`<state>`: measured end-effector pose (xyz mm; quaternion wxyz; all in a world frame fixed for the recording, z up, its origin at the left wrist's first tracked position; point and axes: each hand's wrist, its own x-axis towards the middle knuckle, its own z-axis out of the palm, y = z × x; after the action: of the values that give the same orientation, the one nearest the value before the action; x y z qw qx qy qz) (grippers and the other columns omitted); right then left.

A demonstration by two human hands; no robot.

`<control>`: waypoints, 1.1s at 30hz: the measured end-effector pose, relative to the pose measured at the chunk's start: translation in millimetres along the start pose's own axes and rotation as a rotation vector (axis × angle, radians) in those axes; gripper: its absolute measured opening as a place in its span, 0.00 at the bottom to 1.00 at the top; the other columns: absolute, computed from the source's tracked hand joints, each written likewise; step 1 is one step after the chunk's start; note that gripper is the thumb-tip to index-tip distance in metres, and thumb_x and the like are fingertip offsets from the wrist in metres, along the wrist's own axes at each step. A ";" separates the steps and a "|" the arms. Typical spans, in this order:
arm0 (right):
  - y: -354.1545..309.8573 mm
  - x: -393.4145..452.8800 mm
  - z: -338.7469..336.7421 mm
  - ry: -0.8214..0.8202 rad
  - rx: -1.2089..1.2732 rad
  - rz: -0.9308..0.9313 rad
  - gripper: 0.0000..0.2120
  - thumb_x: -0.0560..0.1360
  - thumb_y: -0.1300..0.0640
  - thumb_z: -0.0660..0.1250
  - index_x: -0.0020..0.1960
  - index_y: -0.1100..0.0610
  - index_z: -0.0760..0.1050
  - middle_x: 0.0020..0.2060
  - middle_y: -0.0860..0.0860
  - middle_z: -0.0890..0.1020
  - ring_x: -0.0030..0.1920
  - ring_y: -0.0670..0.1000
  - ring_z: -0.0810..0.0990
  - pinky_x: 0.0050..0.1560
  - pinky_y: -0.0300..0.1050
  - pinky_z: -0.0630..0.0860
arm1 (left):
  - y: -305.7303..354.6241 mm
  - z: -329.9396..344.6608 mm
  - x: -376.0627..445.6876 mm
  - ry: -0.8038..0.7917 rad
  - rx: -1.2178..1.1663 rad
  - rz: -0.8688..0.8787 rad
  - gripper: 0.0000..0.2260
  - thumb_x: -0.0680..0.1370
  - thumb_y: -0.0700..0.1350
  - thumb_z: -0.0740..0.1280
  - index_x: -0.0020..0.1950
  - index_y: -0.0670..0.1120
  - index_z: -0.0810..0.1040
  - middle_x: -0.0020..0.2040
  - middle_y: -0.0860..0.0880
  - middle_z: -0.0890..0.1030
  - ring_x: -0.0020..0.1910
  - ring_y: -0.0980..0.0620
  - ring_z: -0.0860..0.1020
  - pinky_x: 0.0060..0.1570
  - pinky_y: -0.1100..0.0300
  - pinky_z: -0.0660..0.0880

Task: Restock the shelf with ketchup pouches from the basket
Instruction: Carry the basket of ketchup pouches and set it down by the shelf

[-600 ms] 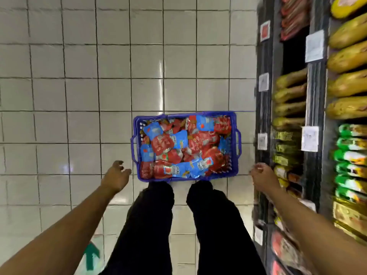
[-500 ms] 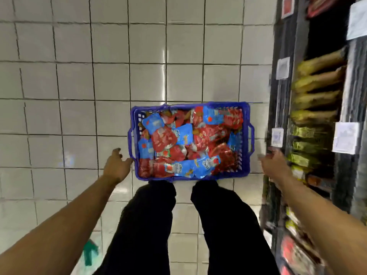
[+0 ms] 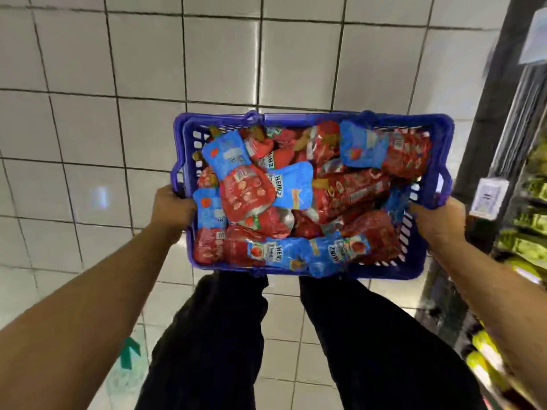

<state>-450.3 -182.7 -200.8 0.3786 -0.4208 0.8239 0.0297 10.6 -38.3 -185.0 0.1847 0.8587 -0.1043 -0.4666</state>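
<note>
The basket [image 3: 299, 118] sits centrally above the person's legs [image 3: 213, 344] and the tiled floor [image 3: 88, 84]. Ketchup pouches [image 3: 245, 193] lie piled inside the basket. The left hand [image 3: 173, 207] holds the basket's left handle; the right hand [image 3: 438, 220] holds its right handle. The shelf [image 3: 527, 184] stands right of the basket.

the shelf [image 3: 527, 202] is cut off by the right edge and blurred. its price label [image 3: 488, 198] cannot be read.
</note>
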 end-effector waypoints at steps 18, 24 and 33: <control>-0.5 -122.6 -99.4 0.101 0.125 -0.058 0.11 0.61 0.55 0.76 0.41 0.58 0.80 0.33 0.49 0.79 0.31 0.42 0.75 0.31 0.47 0.78 | 38.7 -75.1 -117.4 0.092 0.094 0.257 0.07 0.67 0.44 0.74 0.39 0.41 0.80 0.32 0.54 0.80 0.30 0.64 0.76 0.27 0.63 0.75; -46.7 -234.8 -190.1 0.057 0.119 -0.121 0.12 0.61 0.51 0.73 0.43 0.54 0.80 0.35 0.50 0.78 0.31 0.41 0.72 0.31 0.47 0.76 | 89.5 -171.2 -234.7 0.127 0.111 0.341 0.13 0.66 0.52 0.71 0.31 0.46 0.73 0.25 0.62 0.74 0.27 0.69 0.66 0.24 0.67 0.68; -157.1 -378.8 -276.9 0.138 0.083 -0.283 0.12 0.67 0.56 0.73 0.34 0.62 0.73 0.27 0.54 0.72 0.32 0.46 0.66 0.30 0.44 0.68 | 141.4 -302.5 -333.7 0.197 0.028 0.360 0.09 0.61 0.56 0.69 0.33 0.51 0.77 0.24 0.59 0.74 0.25 0.66 0.66 0.26 0.63 0.68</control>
<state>-367.6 -131.6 284.3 0.3386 -0.5178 0.7808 -0.0868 82.6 16.8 278.3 0.2627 0.8700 -0.2439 -0.3385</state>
